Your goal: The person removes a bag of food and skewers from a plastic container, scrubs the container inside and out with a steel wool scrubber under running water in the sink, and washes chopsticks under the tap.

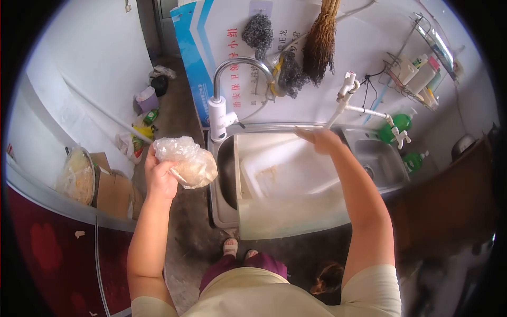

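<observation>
My left hand [161, 177] grips a crumpled clear plastic bag [191, 162] with something pale brown inside, held left of the sink. My right hand [318, 140] is at the back edge of the sink, beneath the white tap [347, 87]. Its fingers stretch to the left, and nothing shows in them. Below it lies a shallow white plastic tub [296, 171], with a light brown patch on its bottom. A pale sheet or board [285, 216] lies under the tub and comes over the sink's front edge.
A white faucet with a chrome spout [217, 119] rises at the sink's left. The second basin [372, 158] and green bottles [414, 161] are at right. A wire rack [409, 79] and a straw broom [321, 42] hang behind. A cardboard box [114, 194] stands left.
</observation>
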`<state>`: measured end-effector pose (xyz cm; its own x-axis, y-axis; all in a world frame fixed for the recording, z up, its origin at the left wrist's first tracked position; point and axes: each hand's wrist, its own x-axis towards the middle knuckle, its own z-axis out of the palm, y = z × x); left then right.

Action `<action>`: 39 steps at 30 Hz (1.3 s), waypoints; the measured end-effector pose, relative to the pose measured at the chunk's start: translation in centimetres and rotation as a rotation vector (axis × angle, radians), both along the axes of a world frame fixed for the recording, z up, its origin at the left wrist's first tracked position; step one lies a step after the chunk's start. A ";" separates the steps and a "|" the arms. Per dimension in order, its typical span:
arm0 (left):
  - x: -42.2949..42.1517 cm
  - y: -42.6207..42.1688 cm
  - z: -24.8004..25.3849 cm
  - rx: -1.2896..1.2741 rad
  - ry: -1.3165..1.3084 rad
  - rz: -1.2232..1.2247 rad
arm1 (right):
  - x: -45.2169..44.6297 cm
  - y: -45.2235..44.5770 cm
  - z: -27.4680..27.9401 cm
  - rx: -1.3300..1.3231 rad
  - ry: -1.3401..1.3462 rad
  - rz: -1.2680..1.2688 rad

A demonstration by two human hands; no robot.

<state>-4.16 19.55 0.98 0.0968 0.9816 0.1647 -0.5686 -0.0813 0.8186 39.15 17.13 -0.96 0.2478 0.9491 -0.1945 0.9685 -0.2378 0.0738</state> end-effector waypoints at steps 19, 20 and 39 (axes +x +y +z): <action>6.9 -0.8 0.0 -0.011 -0.068 -0.084 | 4.4 -1.9 -3.6 0.032 -0.024 -0.271; 7.4 -0.7 0.1 -0.008 -0.072 -0.090 | 4.6 -1.7 -3.7 -0.024 -0.029 -0.302; 17.8 3.5 -8.1 0.516 0.967 -0.706 | 10.7 0.5 -14.0 -0.393 0.047 -0.326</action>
<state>13.61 23.04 -7.11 0.8536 0.5150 0.0788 0.1808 -0.4347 0.8822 49.82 17.60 -14.94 0.5010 0.6769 -0.5392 0.8532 -0.4906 0.1768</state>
